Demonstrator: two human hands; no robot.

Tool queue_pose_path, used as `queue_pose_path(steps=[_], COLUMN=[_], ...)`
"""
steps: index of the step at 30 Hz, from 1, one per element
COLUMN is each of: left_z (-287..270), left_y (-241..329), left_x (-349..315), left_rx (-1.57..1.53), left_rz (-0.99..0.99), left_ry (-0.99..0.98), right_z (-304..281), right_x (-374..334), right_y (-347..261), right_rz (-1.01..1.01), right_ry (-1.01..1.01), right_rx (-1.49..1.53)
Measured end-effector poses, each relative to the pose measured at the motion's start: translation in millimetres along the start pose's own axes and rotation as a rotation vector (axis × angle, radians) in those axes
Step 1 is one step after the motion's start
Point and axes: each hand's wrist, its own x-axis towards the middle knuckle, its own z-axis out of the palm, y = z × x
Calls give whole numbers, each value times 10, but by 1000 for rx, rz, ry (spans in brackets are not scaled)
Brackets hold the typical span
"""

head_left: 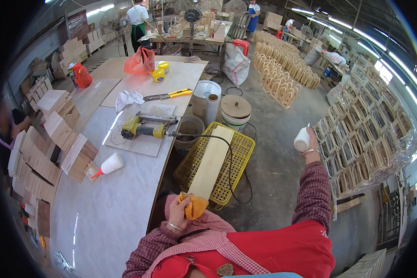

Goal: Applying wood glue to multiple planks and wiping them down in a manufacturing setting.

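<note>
Plank [211,160] extending over a yellow perforated crate [242,162]; left hand [178,214] clutching an orange cloth [196,208] at its near end, right hand [312,141] grasping a white squeeze bottle [302,140]; on the counter [106,222], a labelled yellow tub [159,75], print illegible.

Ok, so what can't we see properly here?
In the head view:
Near end of the board: hidden by orange cloth and left hand.
Right hand: partly behind its white bottle.
Person at left edge: cut off by dark rim.
Blue-aproned worker: hands too small to make out.
</note>
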Motion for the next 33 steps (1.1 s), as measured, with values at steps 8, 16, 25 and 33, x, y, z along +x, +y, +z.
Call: queue_pose_path(steps=[8,16,25,33], left_z=[23,68,112,4], left_y=[99,163,252,137], left_x=[19,62,-77,-58], left_rx=[-62,-124,160,342], left_rz=[30,38,192,268], left_ry=[-19,-78,-64,-72], right_z=[435,960,1428,1389], right_x=[-285,-1664,-2692,-2747], right_y=[34,1182,1400,1475], right_rz=[15,369,715,682], right_ry=[-9,-452,-1091,-1153], right_rx=[-21,-456,-599,-723])
